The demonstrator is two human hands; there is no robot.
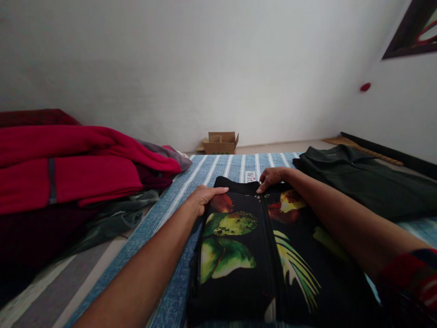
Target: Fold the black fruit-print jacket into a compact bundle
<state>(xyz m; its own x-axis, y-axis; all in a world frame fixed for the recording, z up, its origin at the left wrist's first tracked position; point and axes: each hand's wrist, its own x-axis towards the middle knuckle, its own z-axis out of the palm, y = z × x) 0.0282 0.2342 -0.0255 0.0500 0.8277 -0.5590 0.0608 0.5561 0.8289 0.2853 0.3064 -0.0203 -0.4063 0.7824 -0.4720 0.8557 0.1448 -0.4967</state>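
A black zip-front jacket (246, 255) printed with fruit and green leaves lies flat and neatly folded in front of me. Its collar edge points away from me, and a zipper runs down its middle. At the collar's left corner is my left hand (204, 197), one digit stretched along the top and the other fingers hidden beneath the cloth. My right hand (272, 177) pinches the collar beside the top of the zipper. Just beyond the collar shows a white label with printed letters (250, 176). My right forearm covers part of the jacket's right side.
A blue and white striped cloth (177, 196) spreads under the jacket. Red and maroon clothes (92, 173) are heaped at the left. A folded dark green garment (362, 182) lies at the right. By the white wall stands an open cardboard box (220, 146).
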